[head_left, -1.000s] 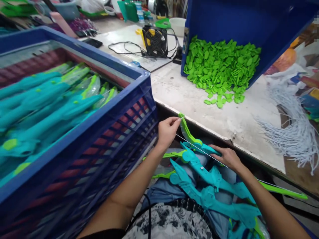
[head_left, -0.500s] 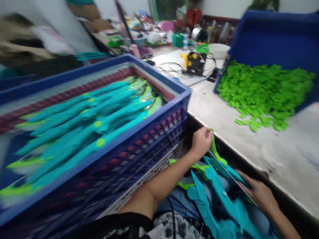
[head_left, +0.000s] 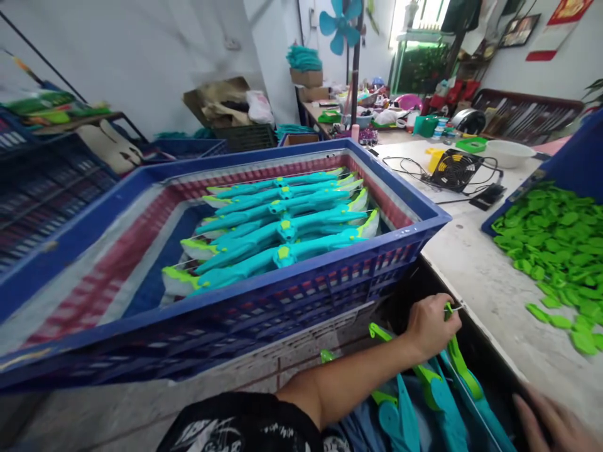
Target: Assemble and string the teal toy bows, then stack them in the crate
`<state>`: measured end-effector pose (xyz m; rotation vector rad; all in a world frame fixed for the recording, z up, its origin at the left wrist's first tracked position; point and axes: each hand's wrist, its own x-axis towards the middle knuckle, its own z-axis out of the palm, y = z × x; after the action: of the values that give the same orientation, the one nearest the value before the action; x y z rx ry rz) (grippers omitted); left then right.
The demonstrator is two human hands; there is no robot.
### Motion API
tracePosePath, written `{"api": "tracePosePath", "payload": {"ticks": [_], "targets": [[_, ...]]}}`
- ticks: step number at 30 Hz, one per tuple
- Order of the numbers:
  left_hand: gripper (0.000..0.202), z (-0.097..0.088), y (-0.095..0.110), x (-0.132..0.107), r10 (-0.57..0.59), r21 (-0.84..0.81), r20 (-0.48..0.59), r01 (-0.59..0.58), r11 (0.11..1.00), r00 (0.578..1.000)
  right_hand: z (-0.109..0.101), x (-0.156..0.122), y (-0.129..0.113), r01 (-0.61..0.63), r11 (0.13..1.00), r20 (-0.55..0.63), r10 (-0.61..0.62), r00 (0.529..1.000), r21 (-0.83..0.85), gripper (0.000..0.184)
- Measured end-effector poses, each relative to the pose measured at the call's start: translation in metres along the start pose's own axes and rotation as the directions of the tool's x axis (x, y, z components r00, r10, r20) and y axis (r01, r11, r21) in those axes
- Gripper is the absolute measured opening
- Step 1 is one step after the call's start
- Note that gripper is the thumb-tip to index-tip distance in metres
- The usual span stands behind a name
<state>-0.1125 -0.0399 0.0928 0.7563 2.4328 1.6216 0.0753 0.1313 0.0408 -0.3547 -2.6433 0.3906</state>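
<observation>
My left hand (head_left: pixel 432 328) is closed in a pinch on the green tip of a teal toy bow (head_left: pixel 490 411), where the white string (head_left: pixel 471 395) ends. My right hand (head_left: pixel 558 417), smeared by motion, is by the table edge at the lower right, its fingers apart and off the bow. More teal toy bows (head_left: pixel 445 408) with green ends lie across my lap beside the held one. Part of them is hidden under my left forearm.
To the left stands a blue crate (head_left: pixel 264 307), lined with striped cloth and holding several toy bows (head_left: pixel 285 229). On the white table (head_left: pixel 475 270) are a heap of green plastic pieces (head_left: pixel 556 232), a small black fan (head_left: pixel 455 169) and a white bowl (head_left: pixel 511 154).
The view has swung left, so the crate and table appear farther right. My right hand has come off the bow's teal limb; my left hand still pinches its green tip.
</observation>
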Motion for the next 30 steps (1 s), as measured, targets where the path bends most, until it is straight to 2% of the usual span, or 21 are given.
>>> {"api": "tracePosePath", "payload": {"ticks": [2,4,6,8,12,16,19,23,25,27,29,30], "targets": [[0.02,-0.001,-0.002,-0.002,0.006,-0.009,-0.007,-0.006,1.0,1.0,-0.001,0.049,-0.033,-0.029,0.996,-0.047,0.033,0.998,0.079,0.043],[0.02,-0.002,-0.005,-0.003,0.013,-0.019,-0.001,-0.013,1.0,1.0,0.004,0.092,-0.068,-0.008,0.974,0.009,0.006,1.0,0.228,0.045],[0.02,-0.005,-0.008,-0.004,0.006,-0.03,0.009,-0.006,1.0,1.0,0.012,0.121,-0.094,-0.038,0.937,0.084,0.01,0.996,0.346,0.044],[0.018,-0.008,-0.013,-0.004,-0.011,-0.04,0.015,0.012,0.999,1.0,0.02,0.134,-0.106,-0.106,0.913,0.145,0.053,0.988,0.394,0.042],[0.017,-0.012,-0.02,-0.003,-0.045,-0.059,0.015,0.046,0.997,0.999,0.027,0.138,-0.096,-0.186,0.904,0.213,0.109,0.971,0.385,0.043],[0.023,-0.009,-0.025,-0.002,-0.087,-0.096,0.013,0.088,0.991,0.996,0.025,0.141,-0.081,-0.183,0.937,0.267,0.102,0.958,0.297,0.042],[0.025,-0.007,-0.029,-0.002,-0.108,-0.111,0.033,0.111,0.988,0.994,0.023,0.143,-0.083,-0.156,0.962,0.309,0.082,0.948,0.223,0.044],[0.022,-0.008,-0.036,-0.001,-0.11,-0.112,0.033,0.113,0.987,0.993,0.022,0.144,-0.093,-0.121,0.964,0.337,0.036,0.941,0.235,0.043],[0.016,-0.01,-0.04,0.0,-0.054,-0.096,-0.007,0.053,0.994,0.999,0.019,0.152,-0.092,-0.078,0.967,0.301,0.001,0.954,0.244,0.039],[0.015,-0.011,-0.044,-0.002,0.044,-0.111,-0.04,-0.048,0.993,0.998,0.011,0.167,-0.084,-0.061,0.979,0.215,0.019,0.976,0.194,0.033],[0.02,-0.012,-0.045,-0.004,0.148,-0.167,-0.03,-0.151,0.974,0.988,-0.002,0.183,-0.073,-0.145,0.985,0.048,0.141,0.989,0.096,0.024],[0.023,-0.012,-0.044,-0.005,0.186,-0.194,-0.006,-0.184,0.964,0.982,-0.01,0.188,-0.069,-0.229,0.972,-0.079,0.233,0.969,0.061,0.02]]}}
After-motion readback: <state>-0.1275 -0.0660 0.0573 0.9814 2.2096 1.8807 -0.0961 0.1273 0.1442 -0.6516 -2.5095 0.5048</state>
